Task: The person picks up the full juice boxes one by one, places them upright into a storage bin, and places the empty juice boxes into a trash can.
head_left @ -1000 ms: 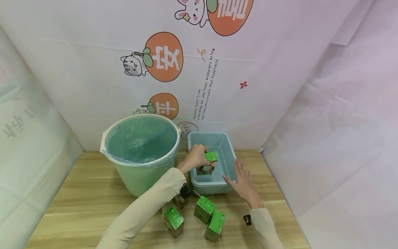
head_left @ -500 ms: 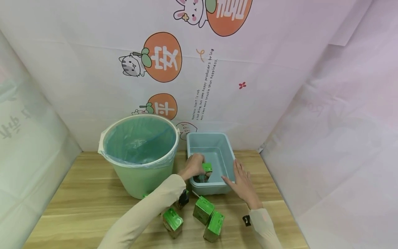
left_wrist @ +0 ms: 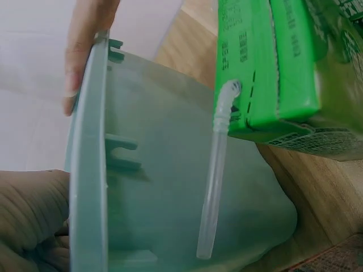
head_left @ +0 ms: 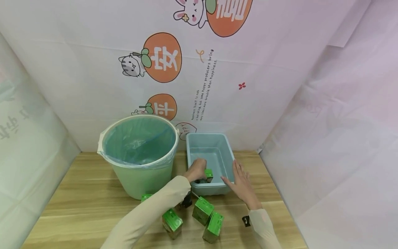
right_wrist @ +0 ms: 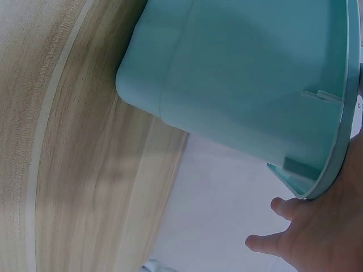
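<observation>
In the head view my left hand reaches over the near left part of the light blue plastic bin and grips a green-topped drink carton low inside it. That hand's fingers are mostly hidden. My right hand rests on the bin's near right rim, thumb and fingers spread and fairly straight. In the right wrist view, two fingers extend past the rim. Close in front of the bin, the left wrist view shows another drink carton with a bent clear straw.
A light green bucket lined with a bluish bag stands left of the bin. Several green-topped cartons, among them one near the middle and one at the right, stand on the wooden table. A printed white cloth hangs behind.
My left hand has lowered the drink carton toward the near end of the bin, where its front is now mostly hidden. My right hand stays at the rim.
</observation>
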### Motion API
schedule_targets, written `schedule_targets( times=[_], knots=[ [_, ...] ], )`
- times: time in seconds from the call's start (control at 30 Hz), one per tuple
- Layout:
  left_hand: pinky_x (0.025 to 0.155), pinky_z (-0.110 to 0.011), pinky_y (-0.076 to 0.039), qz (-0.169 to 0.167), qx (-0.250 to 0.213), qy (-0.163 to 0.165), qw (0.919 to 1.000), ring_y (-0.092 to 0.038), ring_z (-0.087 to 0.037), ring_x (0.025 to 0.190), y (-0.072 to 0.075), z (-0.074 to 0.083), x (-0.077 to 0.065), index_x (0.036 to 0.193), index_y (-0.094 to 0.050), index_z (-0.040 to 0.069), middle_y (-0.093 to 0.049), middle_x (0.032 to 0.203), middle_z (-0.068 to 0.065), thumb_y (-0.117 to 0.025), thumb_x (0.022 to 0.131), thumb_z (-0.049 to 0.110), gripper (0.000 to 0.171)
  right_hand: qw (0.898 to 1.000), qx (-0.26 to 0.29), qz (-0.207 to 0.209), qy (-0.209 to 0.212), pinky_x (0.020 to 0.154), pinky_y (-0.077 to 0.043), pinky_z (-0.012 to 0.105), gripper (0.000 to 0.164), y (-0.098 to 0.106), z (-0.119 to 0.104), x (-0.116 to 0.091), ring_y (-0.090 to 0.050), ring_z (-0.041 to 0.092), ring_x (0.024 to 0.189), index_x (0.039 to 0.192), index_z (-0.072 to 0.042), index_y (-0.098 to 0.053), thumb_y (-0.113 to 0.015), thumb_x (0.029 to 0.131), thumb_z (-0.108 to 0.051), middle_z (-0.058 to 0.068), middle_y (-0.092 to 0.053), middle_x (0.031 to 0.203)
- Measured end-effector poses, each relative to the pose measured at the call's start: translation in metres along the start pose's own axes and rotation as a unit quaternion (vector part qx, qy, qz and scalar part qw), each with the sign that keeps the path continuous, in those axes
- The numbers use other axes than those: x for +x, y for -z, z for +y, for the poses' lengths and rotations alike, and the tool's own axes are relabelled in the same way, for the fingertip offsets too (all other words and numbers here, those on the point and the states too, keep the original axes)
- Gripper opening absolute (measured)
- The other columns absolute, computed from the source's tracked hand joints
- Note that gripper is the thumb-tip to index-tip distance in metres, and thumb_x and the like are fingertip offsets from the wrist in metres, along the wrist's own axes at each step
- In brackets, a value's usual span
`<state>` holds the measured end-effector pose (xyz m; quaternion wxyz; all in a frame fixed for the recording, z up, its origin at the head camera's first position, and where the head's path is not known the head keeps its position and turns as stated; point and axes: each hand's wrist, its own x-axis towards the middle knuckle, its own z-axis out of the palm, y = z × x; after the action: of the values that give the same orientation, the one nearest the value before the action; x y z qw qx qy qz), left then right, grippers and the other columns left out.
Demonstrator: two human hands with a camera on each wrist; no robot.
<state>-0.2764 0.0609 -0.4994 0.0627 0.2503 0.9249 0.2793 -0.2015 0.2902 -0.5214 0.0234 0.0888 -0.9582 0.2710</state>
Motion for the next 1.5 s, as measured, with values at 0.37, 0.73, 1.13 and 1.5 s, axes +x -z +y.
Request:
schedule_targets(
  times=[0.37, 0.73, 1.13, 1.5],
  knots=[
    [0.056, -0.03, -0.046, -0.04, -0.002, 0.026, 0.9988, -0.053, -0.015, 0.06, 0.0, 0.005, 0.002, 0.078, -0.057, 0.006, -0.056, 0.067, -0.004, -0.09, 0.082, -0.001, 0.034, 1.0, -0.003, -0.003, -0.005, 0.122, 0.004, 0.072, 0.101, -0.001, 0.001, 0.002, 0.002, 0.044, 0.16, 0.167, 0.003, -0.004, -0.057, 0.105, -0.057, 0.02, -0.001, 0.175],
    [0.06, -0.033, -0.05, -0.051, -0.004, -0.003, 0.9987, -0.055, -0.016, 0.066, -0.003, -0.005, 0.003, 0.09, -0.063, 0.005, -0.06, 0.078, -0.005, -0.088, 0.086, 0.002, 0.025, 1.0, 0.002, 0.0, -0.006, 0.122, 0.004, 0.072, 0.101, -0.002, 0.001, 0.003, 0.001, 0.044, 0.161, 0.168, 0.002, -0.005, -0.058, 0.105, -0.056, 0.02, -0.003, 0.176],
    [0.07, -0.035, -0.057, -0.05, -0.038, 0.006, 0.998, -0.066, -0.019, 0.08, 0.03, 0.008, -0.013, 0.118, -0.066, 0.003, -0.07, 0.108, -0.012, -0.091, 0.084, 0.012, 0.043, 1.0, -0.002, 0.001, -0.008, 0.122, 0.003, 0.072, 0.1, -0.001, 0.001, 0.003, 0.0, 0.044, 0.161, 0.168, 0.002, -0.005, -0.057, 0.106, -0.057, 0.02, -0.003, 0.176],
    [0.083, -0.042, -0.057, -0.002, -0.052, -0.002, 0.9986, -0.067, -0.028, 0.104, 0.057, 0.005, -0.042, 0.118, -0.068, 0.008, -0.069, 0.118, -0.01, -0.09, 0.086, 0.014, 0.039, 1.0, -0.003, -0.006, -0.014, 0.123, 0.005, 0.071, 0.101, -0.002, 0.002, 0.003, 0.003, 0.043, 0.161, 0.168, 0.0, -0.002, -0.056, 0.105, -0.058, 0.021, -0.002, 0.175]
  ],
)
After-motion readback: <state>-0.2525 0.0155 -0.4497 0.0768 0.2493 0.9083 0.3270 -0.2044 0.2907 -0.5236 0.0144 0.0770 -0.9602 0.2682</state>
